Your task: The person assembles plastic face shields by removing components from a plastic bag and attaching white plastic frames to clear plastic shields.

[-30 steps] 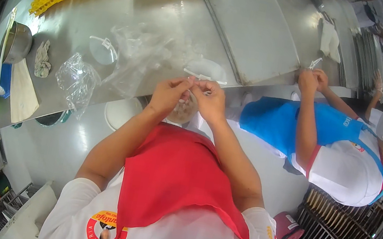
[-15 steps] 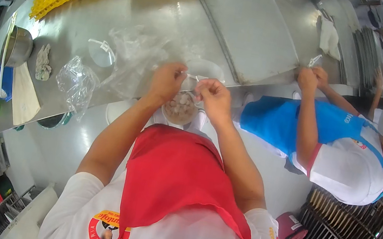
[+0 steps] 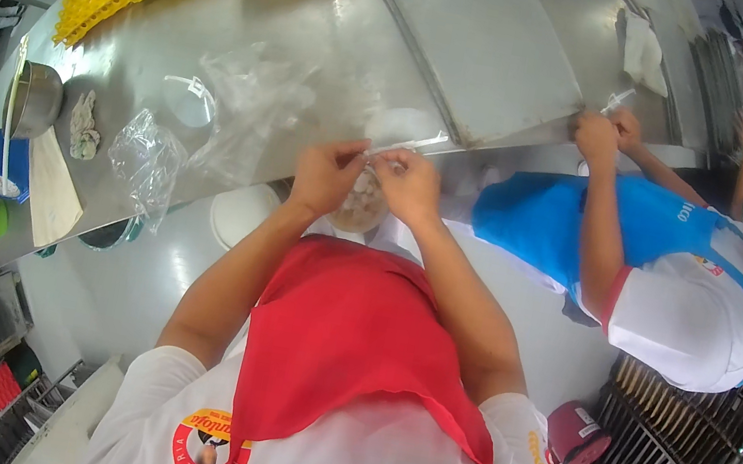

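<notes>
My left hand and my right hand meet at the table's near edge, fingertips pinched close together. Between them they grip a thin white strip, whose free end juts out to the right past my right fingers. Its exact kind is too small to make out. Just below my fingers is a round container holding several pale, roundish pieces, partly covered by my hands. Behind my hands a clear round lid or dish lies on the metal table.
Crumpled clear plastic bags, another round clear piece and a cloth lie to the left. Yellow egg trays stand far left, a metal sheet far right. At right a co-worker in a blue apron handles a similar white strip.
My hands have come closer together. The white strip, earlier stretched between them, now sticks out rightward beyond my right hand.
</notes>
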`<action>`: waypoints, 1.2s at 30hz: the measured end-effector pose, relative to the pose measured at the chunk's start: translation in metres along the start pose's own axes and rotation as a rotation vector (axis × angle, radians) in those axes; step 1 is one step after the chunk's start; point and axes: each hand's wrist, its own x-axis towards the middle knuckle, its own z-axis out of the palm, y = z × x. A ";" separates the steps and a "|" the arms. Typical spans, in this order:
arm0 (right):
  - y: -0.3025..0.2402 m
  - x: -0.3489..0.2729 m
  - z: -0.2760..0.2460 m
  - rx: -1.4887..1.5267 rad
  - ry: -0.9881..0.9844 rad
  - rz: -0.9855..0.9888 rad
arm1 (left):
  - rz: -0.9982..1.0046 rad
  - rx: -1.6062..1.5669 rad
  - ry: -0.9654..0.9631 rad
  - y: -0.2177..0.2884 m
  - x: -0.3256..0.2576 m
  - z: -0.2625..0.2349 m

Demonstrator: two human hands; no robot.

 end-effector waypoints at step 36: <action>0.038 -0.005 -0.005 0.345 -0.043 0.072 | -0.062 -0.127 0.091 0.009 -0.011 0.022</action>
